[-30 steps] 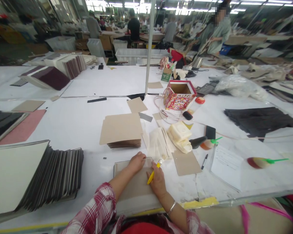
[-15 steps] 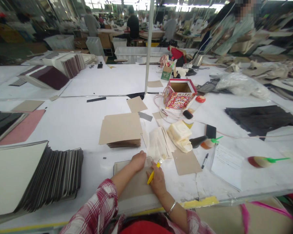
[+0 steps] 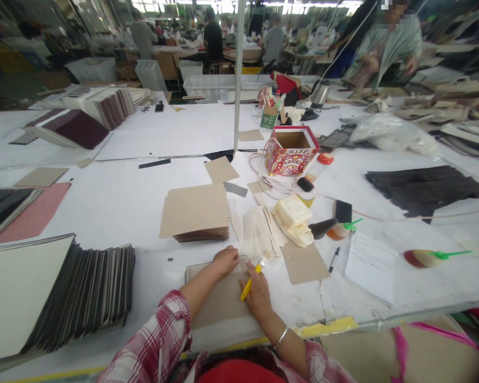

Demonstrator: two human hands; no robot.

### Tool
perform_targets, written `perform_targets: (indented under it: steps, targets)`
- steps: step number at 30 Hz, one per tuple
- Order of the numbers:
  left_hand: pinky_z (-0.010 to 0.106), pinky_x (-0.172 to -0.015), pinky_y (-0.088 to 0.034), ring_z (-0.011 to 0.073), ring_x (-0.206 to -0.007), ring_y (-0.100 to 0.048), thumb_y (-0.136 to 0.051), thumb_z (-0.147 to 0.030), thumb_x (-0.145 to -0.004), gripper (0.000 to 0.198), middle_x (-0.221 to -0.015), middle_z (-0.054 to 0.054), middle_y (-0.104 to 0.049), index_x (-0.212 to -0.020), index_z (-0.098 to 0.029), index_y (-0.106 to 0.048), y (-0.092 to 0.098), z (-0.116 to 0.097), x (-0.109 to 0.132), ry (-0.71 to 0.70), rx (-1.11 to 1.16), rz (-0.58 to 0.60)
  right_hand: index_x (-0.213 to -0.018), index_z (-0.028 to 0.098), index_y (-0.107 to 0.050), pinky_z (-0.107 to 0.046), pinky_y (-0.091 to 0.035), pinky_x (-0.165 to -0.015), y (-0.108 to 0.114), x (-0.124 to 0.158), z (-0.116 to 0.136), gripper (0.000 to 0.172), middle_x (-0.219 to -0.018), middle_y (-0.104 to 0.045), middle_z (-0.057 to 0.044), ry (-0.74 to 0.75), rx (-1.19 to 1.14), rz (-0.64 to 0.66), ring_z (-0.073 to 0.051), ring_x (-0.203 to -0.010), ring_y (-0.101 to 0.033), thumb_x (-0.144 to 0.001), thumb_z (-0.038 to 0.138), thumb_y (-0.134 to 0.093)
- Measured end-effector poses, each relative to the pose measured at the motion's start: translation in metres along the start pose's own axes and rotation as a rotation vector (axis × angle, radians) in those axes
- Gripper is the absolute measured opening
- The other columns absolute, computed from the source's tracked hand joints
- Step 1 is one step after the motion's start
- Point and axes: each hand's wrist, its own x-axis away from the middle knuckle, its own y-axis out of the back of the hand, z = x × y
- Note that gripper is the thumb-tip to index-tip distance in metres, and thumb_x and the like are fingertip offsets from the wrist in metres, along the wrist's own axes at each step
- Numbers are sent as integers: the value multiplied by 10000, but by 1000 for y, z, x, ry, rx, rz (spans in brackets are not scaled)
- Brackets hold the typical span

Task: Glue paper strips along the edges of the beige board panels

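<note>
A tan board [image 3: 219, 303] with a pale border lies in front of me at the table's near edge. Curled fingers bring my left hand [image 3: 226, 260] to a close at the board's far edge; whatever is beneath those fingers is hidden. My right hand [image 3: 259, 295] grips a yellow-handled brush [image 3: 247, 287] slantwise, its pale bristles pointing away from me. That hand rests at the board's right side, with its fingertips near the far right corner. Just beyond both hands are a stack of tan boards [image 3: 195, 210] and some cream fabric pieces [image 3: 259, 231].
Dark-edged panels [image 3: 96, 287] are stacked at left. To the right lie a cream block [image 3: 291, 213], a pen [image 3: 334, 259], written paper [image 3: 371, 266] and green-tipped bottles [image 3: 421, 259]. A red patterned box [image 3: 291, 151] and a metal pole [image 3: 238, 80] stand farther back.
My hands stay almost in place, the brush still in the right one. The view has shifted slightly. A person at the far right has moved, both hands now lower in front of the body.
</note>
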Motion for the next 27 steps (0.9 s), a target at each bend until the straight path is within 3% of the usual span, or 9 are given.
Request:
perform_targets:
  steps: [4,10,27]
  targets:
    - [244,-711,-410,158,-806,-539,-464,-250,-791,104,-879,36,-531,-798,-183,-543,2,-1,-1,4,-5,16,-1017,167,-468,-442,-433,-846,0,0,-1,237,-1186,-513,-123,9,1,1,-245,-1054,-481,-799,259,-486]
    - [246,-775,-401,153,-873,-528,-477,-215,-782,213,-1008,36,-512,-990,-216,-524,2,0,6,-1,8,-21,-1034,181,-466,-443,-431,-851,-1,0,-1,250,-1179,-520,-111,17,-7,-24,-239,-1053,-485,-797,259,-482]
    - [229,-686,-390,138,-779,-526,-511,-250,-781,97,-853,18,-538,-810,-194,-584,-4,4,-3,-3,54,-68,-1006,167,-472,-445,-427,-857,-2,2,-2,223,-1189,-513,-128,21,11,-19,-249,-1067,-482,-796,240,-488]
